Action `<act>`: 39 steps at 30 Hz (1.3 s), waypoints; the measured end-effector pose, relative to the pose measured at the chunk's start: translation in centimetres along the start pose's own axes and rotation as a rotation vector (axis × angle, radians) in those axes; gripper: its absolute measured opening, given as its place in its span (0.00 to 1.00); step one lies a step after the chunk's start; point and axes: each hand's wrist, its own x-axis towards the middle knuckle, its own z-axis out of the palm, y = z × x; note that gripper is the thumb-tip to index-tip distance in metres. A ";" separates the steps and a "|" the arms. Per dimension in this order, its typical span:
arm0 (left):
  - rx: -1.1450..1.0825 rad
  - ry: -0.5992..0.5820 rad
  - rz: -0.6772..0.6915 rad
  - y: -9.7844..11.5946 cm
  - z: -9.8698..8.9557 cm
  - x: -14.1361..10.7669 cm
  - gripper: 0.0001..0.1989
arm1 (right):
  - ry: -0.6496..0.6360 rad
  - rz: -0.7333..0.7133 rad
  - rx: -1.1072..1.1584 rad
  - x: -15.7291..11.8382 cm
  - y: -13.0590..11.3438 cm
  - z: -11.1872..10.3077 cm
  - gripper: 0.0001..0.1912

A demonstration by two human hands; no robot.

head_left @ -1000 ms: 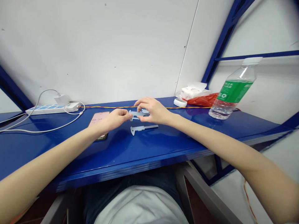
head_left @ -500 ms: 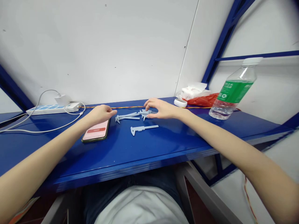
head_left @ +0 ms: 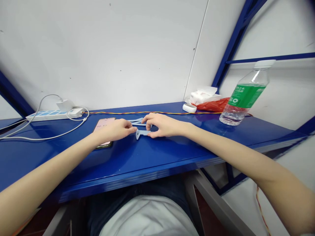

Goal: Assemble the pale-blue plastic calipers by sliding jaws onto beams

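A pale blue plastic vernier caliper [head_left: 142, 133] lies on the blue table between my hands. My left hand [head_left: 115, 129] reaches across the phone, thumb and index finger pinched at the caliper's jaw end. My right hand [head_left: 163, 125] has its fingers curled over the other end of the same caliper, with the thumb along the near side; it hides most of the beam. Just behind, more calipers [head_left: 136, 121] of the same kind lie together, partly covered by both hands. The phone [head_left: 104, 123] lies screen up, showing a timer, partly under my left hand.
At the left stand a white power strip [head_left: 52, 114] and a charger with a white cable [head_left: 46, 139]. Twisted wires [head_left: 118, 113] run along the wall. A small white case [head_left: 189, 108], a tissue pack [head_left: 204, 95], a red bag [head_left: 214, 105] and a water bottle [head_left: 243, 95] are at the right.
Both hands have come nearer to me, onto the single front caliper. My left hand moved right to its jaw end; my right hand left the calipers behind. The phone screen changed to a timer.
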 end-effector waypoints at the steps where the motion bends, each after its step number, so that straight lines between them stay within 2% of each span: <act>1: -0.034 -0.024 -0.006 0.2 -0.1 -0.1 0.19 | 0.035 -0.012 -0.018 0.0 0.0 0.0 0.03; 3: -0.132 -0.044 -0.007 0.7 -0.3 -0.4 0.19 | 0.114 -0.031 -0.045 0.0 0.0 -0.1 0.03; 6: -0.287 0.001 0.024 1.4 -0.4 -0.8 0.17 | 0.223 -0.034 -0.079 0.0 -0.5 -0.1 0.05; 9: -0.383 0.040 0.062 1.6 0.0 -0.8 0.16 | 0.293 -0.025 -0.124 0.1 -1.1 0.1 0.07; 12: -0.436 0.058 0.084 1.3 0.2 -0.4 0.16 | 0.345 -0.017 -0.174 0.3 -1.1 0.2 0.05; 16: -0.516 0.080 0.007 0.3 -0.8 0.1 0.15 | 0.338 0.058 -0.203 0.1 0.4 -0.3 0.06; 19: -0.541 0.079 -0.043 -0.8 -2.0 0.3 0.15 | 0.263 0.146 -0.185 -0.5 2.0 -1.1 0.07; 23: -0.422 0.006 -0.077 -2.7 -2.8 0.6 0.16 | 0.080 0.242 -0.137 -1.0 3.3 -1.6 0.12; 25: -0.275 -0.015 -0.117 -3.5 -2.6 1.0 0.17 | -0.002 0.268 -0.096 -1.1 3.5 -1.6 0.15; 27: -0.070 0.008 -0.118 -3.8 -2.2 1.2 0.17 | -0.020 0.279 -0.070 -1.2 3.7 -1.5 0.17; 29: 0.109 0.070 -0.053 -3.7 -1.6 1.3 0.17 | 0.009 0.298 -0.077 -1.1 3.9 -1.4 0.16; 32: 0.237 0.149 0.101 -3.0 -0.8 1.1 0.15 | 0.043 0.360 -0.125 -1.0 4.4 -1.2 0.10; 39: 0.505 0.157 0.393 -1.8 0.5 0.4 0.14 | -0.029 0.506 -0.171 -0.8 5.2 -1.0 0.08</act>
